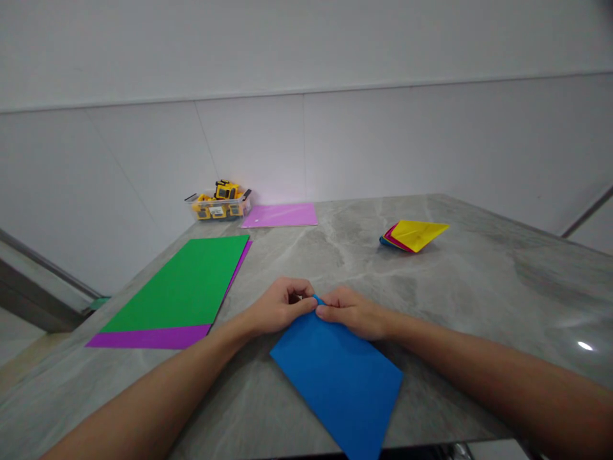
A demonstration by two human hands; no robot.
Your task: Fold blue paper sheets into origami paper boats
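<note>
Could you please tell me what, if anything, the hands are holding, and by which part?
The left hand and right hand both pinch the blue sheet at its far corner.

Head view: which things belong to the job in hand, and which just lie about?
In the job: blue sheet, pinched by left hand and right hand.
Apparently just lying about: green sheet, purple sheet, pink sheet, folded papers, clear bin of yellow toys.

Single colours are carried by the blue four-cornered paper sheet (pixel 340 377), the green rectangular sheet (pixel 182 281), the purple rectangular sheet (pixel 153 337) and the lilac rectangular sheet (pixel 282 215). Yellow, magenta and blue are layered in the pointed folded-paper piece (pixel 416 234). The grey stone-look tabletop (pixel 479 306) is marked with paler veins.
</note>
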